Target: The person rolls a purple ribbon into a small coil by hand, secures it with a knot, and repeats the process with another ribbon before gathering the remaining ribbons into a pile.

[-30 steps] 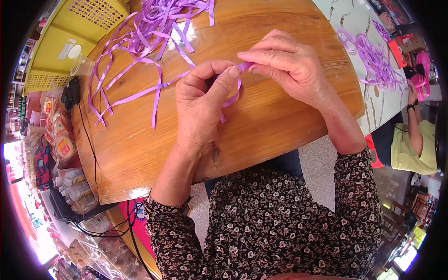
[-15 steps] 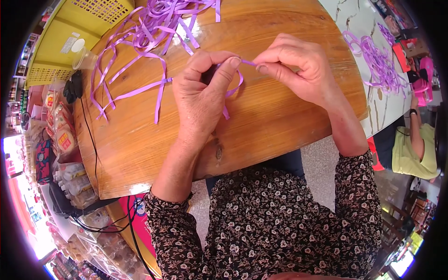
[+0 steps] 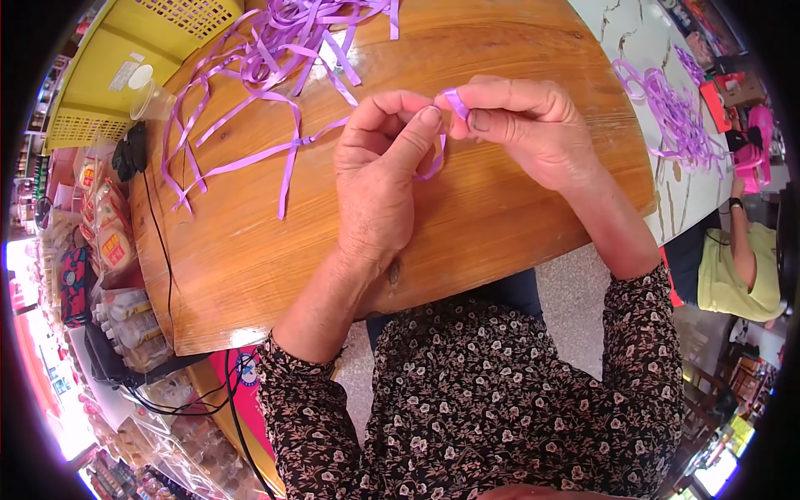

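A narrow purple ribbon (image 3: 457, 103) runs between my two hands above the wooden table. My left hand (image 3: 387, 154) pinches it between thumb and forefinger. My right hand (image 3: 521, 121) grips it close beside, with a short length bent over at the fingertips. A loop of ribbon hangs below the left fingers, partly hidden behind that hand. To the left, a knotted purple strip (image 3: 250, 162) lies across the tabletop and runs behind my left hand. A tangled pile of purple ribbons (image 3: 287, 42) lies at the table's far side.
The wooden table (image 3: 500, 217) has a yellow perforated basket (image 3: 108, 75) at its far left, with a clear plastic cup (image 3: 152, 102) and a black cable beside it. More ribbons (image 3: 675, 112) lie on a marble-patterned table at right. A person in a yellow-green top (image 3: 742, 271) is near it.
My hands have come closer together, the left moving right. The ribbon that was stretched straight between them is now bent at the right fingertips.
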`<state>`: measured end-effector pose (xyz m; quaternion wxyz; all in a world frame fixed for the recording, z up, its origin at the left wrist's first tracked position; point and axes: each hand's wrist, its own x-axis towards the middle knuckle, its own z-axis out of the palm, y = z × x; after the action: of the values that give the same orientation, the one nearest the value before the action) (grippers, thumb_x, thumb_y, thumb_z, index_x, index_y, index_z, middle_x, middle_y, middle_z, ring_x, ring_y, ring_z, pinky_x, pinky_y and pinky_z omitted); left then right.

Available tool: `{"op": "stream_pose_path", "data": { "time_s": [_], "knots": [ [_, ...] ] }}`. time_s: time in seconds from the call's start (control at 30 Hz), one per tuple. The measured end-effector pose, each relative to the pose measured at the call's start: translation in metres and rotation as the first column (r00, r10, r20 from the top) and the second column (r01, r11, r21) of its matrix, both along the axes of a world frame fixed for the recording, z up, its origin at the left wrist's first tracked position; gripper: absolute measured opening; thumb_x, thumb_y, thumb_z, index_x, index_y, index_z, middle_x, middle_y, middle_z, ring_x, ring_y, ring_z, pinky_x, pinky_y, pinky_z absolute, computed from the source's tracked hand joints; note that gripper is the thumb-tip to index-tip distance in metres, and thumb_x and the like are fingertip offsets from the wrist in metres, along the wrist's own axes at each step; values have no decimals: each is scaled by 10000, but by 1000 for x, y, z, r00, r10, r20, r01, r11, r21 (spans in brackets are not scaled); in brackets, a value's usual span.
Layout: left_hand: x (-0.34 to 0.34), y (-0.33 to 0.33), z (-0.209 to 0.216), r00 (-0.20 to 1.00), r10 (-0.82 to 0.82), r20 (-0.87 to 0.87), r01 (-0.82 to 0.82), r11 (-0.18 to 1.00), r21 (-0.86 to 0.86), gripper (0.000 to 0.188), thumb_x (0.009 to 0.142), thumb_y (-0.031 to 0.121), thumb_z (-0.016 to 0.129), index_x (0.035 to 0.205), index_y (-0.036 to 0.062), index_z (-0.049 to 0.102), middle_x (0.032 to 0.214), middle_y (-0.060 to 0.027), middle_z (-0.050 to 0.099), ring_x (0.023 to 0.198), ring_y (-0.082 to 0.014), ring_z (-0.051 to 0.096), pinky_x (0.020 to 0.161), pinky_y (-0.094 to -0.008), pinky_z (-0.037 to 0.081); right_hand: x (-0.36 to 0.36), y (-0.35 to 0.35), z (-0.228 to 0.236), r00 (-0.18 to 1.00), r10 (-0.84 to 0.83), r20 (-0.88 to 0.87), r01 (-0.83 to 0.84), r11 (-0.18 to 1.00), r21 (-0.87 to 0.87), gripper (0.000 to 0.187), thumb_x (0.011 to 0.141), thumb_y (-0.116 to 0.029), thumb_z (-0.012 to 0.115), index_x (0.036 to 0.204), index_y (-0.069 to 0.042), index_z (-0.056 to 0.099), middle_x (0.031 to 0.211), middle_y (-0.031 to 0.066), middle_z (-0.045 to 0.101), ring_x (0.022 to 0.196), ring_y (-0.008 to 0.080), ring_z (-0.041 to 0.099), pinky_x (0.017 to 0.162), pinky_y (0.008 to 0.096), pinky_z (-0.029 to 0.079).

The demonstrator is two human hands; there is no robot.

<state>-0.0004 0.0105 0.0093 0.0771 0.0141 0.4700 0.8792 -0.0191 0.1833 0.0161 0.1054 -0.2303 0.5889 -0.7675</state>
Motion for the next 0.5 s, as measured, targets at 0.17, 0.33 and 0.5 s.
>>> {"op": "stream_pose_path", "data": {
  "time_s": [0.17,0.33,0.5],
  "knots": [
    [-1,1,-4,1000,8,-9,-8,1000,3,77,831,41,631,896,45,589,759,9,584,624,-48,486,531,-183,366,1,-1,1,996,-86,-1,86,996,25,249,844,20,553,1085,11,616,1046,131,626,899,179,603,838,303,489],
    [2,6,-4,993,83,-88,-90,992,-87,83,824,7,629,904,23,612,787,13,586,678,-50,507,592,-178,398,3,-6,4,984,-176,-20,177,977,118,249,848,29,549,1086,5,619,1007,111,632,888,160,601,821,267,490],
    [-2,6,-10,983,88,-160,-113,981,-156,99,818,-9,631,916,5,633,878,7,581,757,-43,503,671,-172,410,2,-4,5,682,-55,-729,503,759,413,305,762,82,611,1047,-21,647,831,68,635,738,163,590,653,245,478]
  ]
}}
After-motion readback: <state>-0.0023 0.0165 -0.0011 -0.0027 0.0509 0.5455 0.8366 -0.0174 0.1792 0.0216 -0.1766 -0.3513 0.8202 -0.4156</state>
